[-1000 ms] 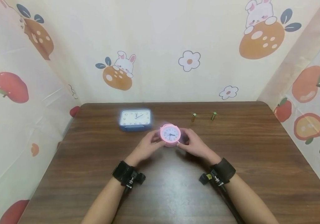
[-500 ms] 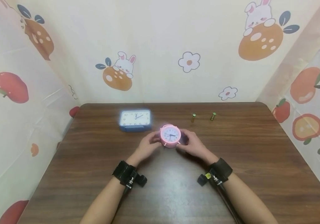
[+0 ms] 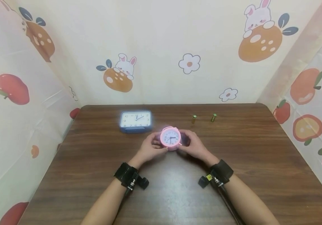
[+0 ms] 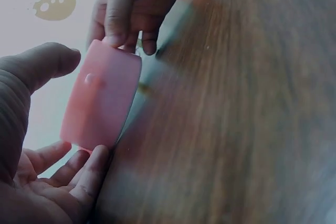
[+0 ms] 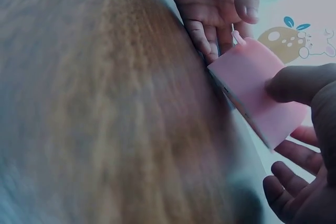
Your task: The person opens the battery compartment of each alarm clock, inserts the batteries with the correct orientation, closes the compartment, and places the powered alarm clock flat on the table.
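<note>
A small round pink alarm clock (image 3: 170, 137), with a white dial and a handle on top, is between the two hands near the middle of the table. The right hand (image 3: 195, 145) pinches its side; in the right wrist view the thumb (image 5: 294, 85) presses on the pink casing (image 5: 254, 80), with fingers beneath. On the other side, fingertips of the left hand (image 3: 149, 147) touch the clock's edge. The left wrist view shows the left thumb (image 4: 52, 62) raised away from the casing (image 4: 105, 90).
A blue rectangular clock (image 3: 135, 127) lies face up behind the left hand. Two small green-topped batteries, one standing (image 3: 194, 118) and one tilted in view (image 3: 213, 117), are at the back right. Patterned curtains (image 3: 155, 40) border the brown table (image 3: 172, 193).
The pink clock has turned slightly in the hands, and its lower left foot has gone out of sight. The left thumb has shifted lower along the clock. The blue clock and batteries stay put.
</note>
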`<state>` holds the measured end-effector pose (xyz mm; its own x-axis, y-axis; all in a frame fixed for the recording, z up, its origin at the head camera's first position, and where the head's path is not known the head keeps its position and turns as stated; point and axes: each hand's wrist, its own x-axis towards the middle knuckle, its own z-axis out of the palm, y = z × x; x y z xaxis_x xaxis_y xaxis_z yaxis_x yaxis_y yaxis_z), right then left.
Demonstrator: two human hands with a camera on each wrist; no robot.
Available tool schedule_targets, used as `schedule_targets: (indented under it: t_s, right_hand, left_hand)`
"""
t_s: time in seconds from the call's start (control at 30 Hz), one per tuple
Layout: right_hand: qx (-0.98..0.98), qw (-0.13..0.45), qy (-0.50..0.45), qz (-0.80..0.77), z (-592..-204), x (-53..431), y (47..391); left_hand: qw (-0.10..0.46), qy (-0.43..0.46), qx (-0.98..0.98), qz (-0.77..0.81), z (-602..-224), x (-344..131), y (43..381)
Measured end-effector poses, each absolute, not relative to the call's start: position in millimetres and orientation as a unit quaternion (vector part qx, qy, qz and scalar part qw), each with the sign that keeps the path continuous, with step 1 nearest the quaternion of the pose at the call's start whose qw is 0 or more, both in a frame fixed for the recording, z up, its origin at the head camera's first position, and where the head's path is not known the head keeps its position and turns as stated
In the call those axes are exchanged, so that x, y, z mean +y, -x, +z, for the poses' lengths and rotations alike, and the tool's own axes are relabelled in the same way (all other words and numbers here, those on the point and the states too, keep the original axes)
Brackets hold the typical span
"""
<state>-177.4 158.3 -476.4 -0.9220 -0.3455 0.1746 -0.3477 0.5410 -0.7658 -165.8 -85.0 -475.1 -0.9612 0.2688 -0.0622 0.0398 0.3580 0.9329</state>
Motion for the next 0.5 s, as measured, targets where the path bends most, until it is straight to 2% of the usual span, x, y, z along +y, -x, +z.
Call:
schedule_targets:
  t_s: [0.5]
  right_hand:
    - [-0.868,0.052,-0.269,0.415,-459,149,167]
  left_hand:
    - [0.075,-0.113,0.844,0.520,-477,-80,163]
